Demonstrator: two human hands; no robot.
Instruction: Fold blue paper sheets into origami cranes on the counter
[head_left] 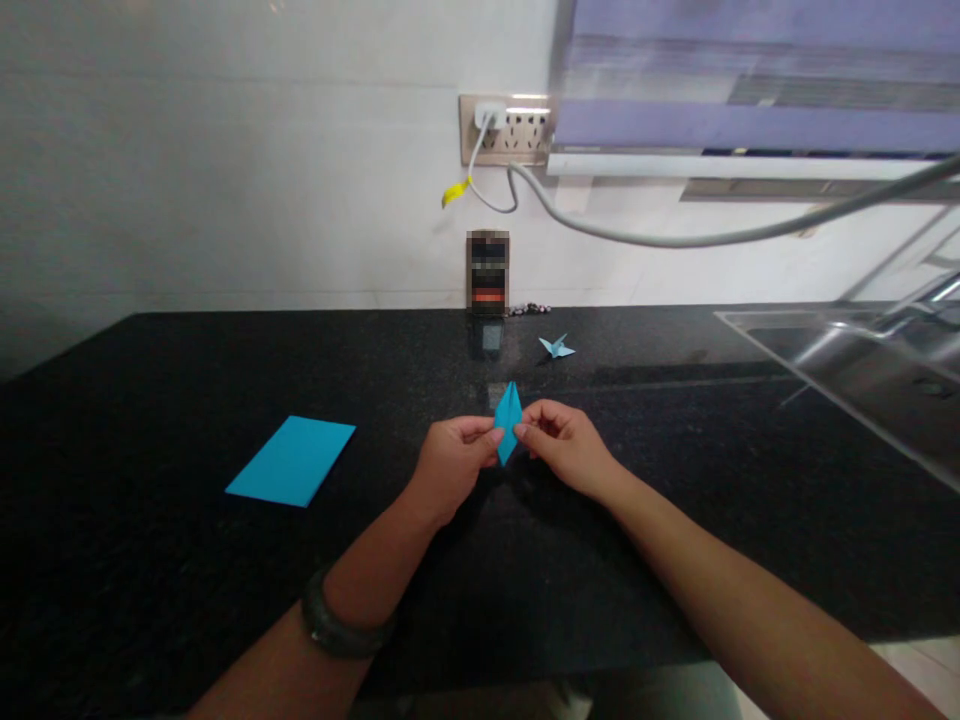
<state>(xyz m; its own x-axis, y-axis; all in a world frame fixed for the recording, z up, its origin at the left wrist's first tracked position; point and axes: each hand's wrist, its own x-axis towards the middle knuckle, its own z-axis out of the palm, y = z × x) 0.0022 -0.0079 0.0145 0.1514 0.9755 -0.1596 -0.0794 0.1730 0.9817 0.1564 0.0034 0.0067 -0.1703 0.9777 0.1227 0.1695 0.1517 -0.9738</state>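
A narrow diamond of folded blue origami paper [509,415] is held upright over the black countertop, its upper tip split along the middle. My left hand [457,460] pinches its left edge between thumb and fingers. On the opposite edge, my right hand [564,440] has the same paper pinched in the same way. A finished light blue paper crane [556,346] lies behind my right hand. Well to the left of my hands rests a flat blue sheet of paper [292,462].
A phone [487,275] leans on the wall, with a beaded strap [531,309] beside it. Above it is a wall socket [504,130] with a plugged-in white cable. A metal sink [885,370] is set into the black countertop [150,400] at the right.
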